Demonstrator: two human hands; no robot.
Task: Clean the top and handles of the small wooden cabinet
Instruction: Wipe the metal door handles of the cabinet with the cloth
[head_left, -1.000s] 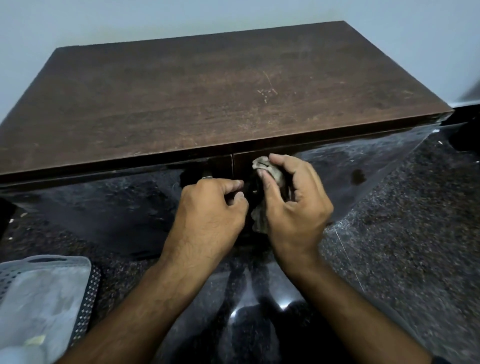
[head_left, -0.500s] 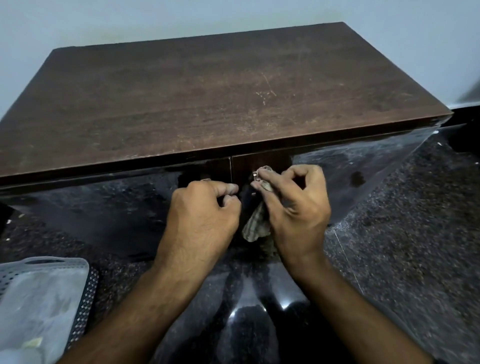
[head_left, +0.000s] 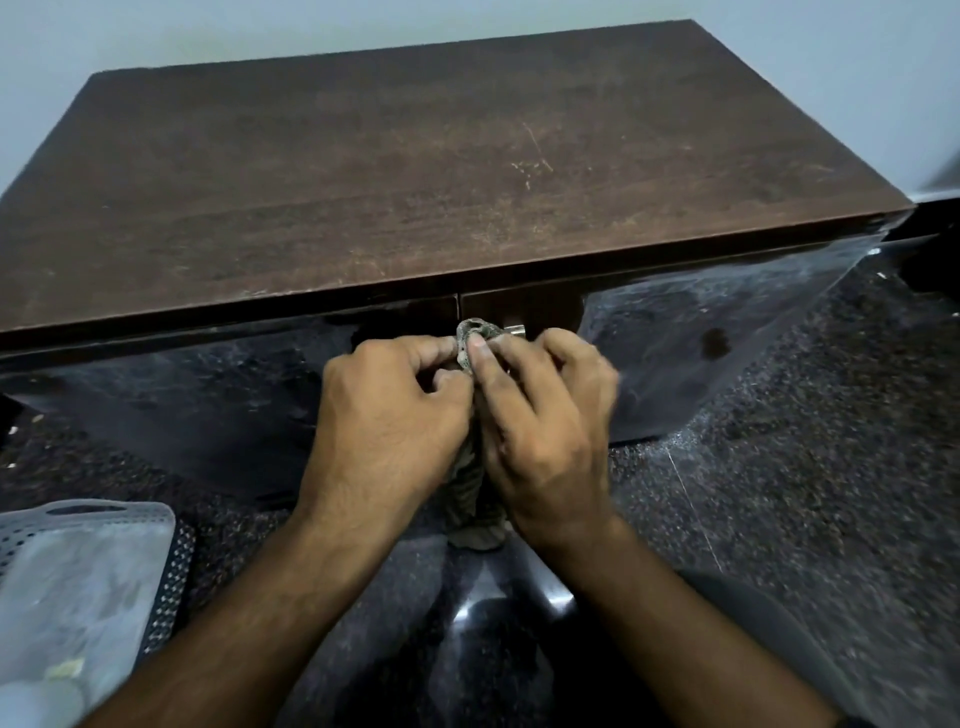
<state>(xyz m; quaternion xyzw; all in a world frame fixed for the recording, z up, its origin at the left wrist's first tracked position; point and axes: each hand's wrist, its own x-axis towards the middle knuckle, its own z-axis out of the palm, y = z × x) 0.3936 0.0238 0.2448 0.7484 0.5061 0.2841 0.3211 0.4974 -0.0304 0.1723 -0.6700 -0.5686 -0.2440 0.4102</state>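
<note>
Two hands meet at the cabinet front, just under the top edge. Left hand (head_left: 387, 415) and right hand (head_left: 545, 426) both pinch a grey rag (head_left: 470, 338), bunched above the fingertips, its tail hanging between the wrists. Metal handle (head_left: 515, 329) peeks out just beyond the right hand. Best move, likely: wrap rag round the handle, twist, keep it taut. Small wooden cabinet (head_left: 415, 182): dark brown top, scuffed, pale scratches; glossy doors.

A pale perforated plastic basket (head_left: 78, 582) sits at the lower left on the dark speckled stone floor (head_left: 810, 467), with a plain light wall (head_left: 208, 31) behind.
</note>
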